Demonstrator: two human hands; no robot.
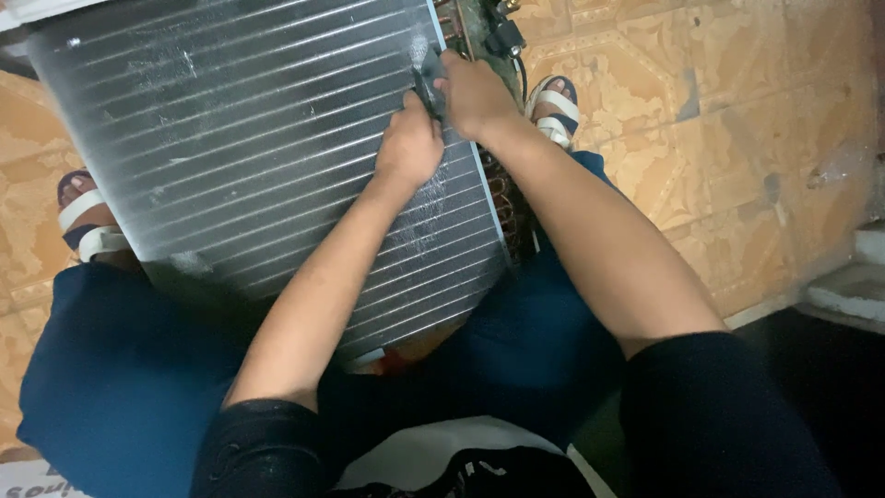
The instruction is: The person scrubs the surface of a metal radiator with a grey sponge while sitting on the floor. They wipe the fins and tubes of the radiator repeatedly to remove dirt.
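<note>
A large finned metal coil panel [240,138] leans against my knees, its grey fins streaked with white dust. Both my hands meet at its right edge near the top. My left hand [408,148] is closed around the lower part of a small dark tool [428,81]. My right hand [475,92] grips the same tool from the right and presses it to the fins. The tool's tip is mostly hidden by my fingers. Copper tube bends [505,198] show along the panel's right side.
I sit with dark blue trousers [120,369] and white-strapped sandals [88,221] on a patterned tan tile floor [737,138]. A black wired part [502,37] sits at the panel's top right corner. A pale raised ledge [853,286] lies at the right edge.
</note>
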